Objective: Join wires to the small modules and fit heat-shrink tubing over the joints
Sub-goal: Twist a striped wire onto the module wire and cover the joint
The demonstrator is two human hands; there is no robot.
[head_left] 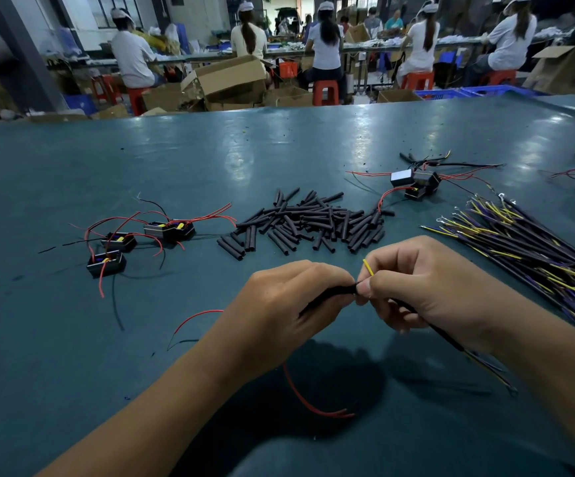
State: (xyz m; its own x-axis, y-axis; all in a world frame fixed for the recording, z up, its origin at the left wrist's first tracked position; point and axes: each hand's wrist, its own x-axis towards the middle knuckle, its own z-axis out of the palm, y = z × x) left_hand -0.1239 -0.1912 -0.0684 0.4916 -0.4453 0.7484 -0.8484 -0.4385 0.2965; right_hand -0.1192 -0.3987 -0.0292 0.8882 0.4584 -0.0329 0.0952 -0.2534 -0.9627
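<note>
My left hand (289,301) is curled round a black heat-shrink tube (327,295), thumb and fingers pinching it near its right end, just above the green table (72,356). My right hand (427,290) meets it fingertip to fingertip and pinches a black-sheathed wire (434,330), whose yellow tip (368,267) sticks up between the two hands and whose other end trails back under my right wrist. A red lead (310,401) hangs from under my left hand and loops across the table toward me; whether a module sits inside that palm I cannot tell. Beyond my hands lies the loose pile of cut tubing (308,223), spread over the middle of the table. To its left three small black modules (141,242) sit near one another with red and black leads sprawling around them. To the far right of the pile a second cluster of modules (416,184) sits, touching one another. Along the right edge lies a bundle of wires (527,246) in black, yellow and purple, fanned out, with ring terminals at the far ends. Across the aisle, people in white caps sit on red stools (325,92) among cardboard boxes (231,79).
</note>
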